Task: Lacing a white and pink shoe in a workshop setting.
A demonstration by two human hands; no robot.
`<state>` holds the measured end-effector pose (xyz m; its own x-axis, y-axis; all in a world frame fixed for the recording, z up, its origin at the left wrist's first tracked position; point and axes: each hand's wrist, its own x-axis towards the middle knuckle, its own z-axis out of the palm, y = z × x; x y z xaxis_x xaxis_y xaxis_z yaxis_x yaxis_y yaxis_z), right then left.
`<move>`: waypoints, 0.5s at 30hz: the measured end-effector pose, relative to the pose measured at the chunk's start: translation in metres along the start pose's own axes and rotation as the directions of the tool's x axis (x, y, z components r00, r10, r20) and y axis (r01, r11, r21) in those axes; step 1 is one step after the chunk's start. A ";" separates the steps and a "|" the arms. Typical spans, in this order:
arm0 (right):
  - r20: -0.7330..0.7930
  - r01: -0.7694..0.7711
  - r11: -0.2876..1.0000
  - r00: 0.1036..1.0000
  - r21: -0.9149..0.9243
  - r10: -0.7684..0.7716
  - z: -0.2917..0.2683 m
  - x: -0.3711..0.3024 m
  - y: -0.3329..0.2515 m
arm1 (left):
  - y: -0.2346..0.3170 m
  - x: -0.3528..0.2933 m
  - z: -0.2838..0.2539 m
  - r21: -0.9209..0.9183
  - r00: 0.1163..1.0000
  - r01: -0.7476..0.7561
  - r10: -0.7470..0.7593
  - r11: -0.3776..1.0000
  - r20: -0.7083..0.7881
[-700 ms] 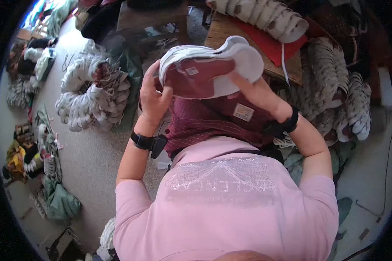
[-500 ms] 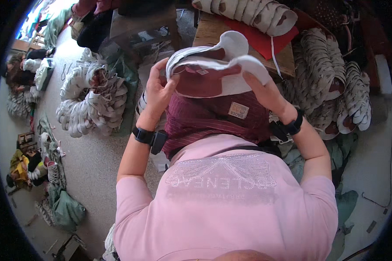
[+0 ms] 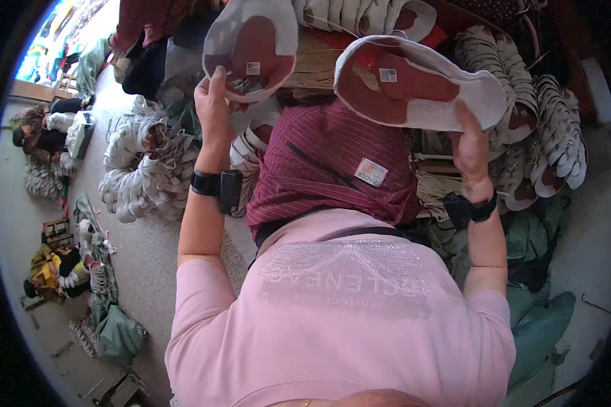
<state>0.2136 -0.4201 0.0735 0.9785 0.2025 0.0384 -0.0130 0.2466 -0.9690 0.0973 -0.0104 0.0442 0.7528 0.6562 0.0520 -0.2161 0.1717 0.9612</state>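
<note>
Each of my hands grips a white shoe upper with a dark red lining and a small pale label inside. My left hand (image 3: 214,115) pinches the lower edge of the left shoe upper (image 3: 254,41), thumb over its front and fingers behind. That piece stands nearly upright, its top cut off by the picture's edge. On the right, my right hand (image 3: 470,146) holds the other shoe upper (image 3: 428,91) near one end, thumb on the inner side, with its fingers mostly hidden. This one lies tilted sideways, opening toward me. The two uppers are apart, above my lap.
Behind them is a wooden bench (image 3: 312,64) bearing a row of nested white uppers (image 3: 353,15). More stacked uppers (image 3: 495,74) stand at right. A ring-shaped pile of white uppers (image 3: 142,166) sits on the floor at left. Green cloth (image 3: 543,332) lies lower right; other people are at left.
The two uppers, held together before, are now separated. My left hand has moved left and up with one; my right hand has moved right with the other. Their linings now face me.
</note>
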 end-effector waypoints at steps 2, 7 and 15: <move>0.043 -0.030 0.999 0.999 0.039 0.029 -0.018 0.009 0.005 | -0.009 0.004 -0.012 -0.040 0.996 0.087 -0.086 0.995 0.018; -0.043 0.227 0.888 0.963 -0.399 -0.266 -0.021 0.009 0.001 | -0.032 -0.012 -0.008 -0.322 0.952 0.293 -0.305 0.900 0.016; 0.716 0.795 0.137 0.595 -0.590 -0.365 0.013 -0.016 0.012 | -0.057 -0.025 0.044 -0.203 0.933 0.348 -0.360 0.915 -0.025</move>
<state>0.1948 -0.4079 0.0647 0.4394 0.7092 0.5514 0.8979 -0.3646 -0.2466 0.1177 -0.0688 -0.0001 0.7642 0.5686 -0.3043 -0.0625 0.5349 0.8426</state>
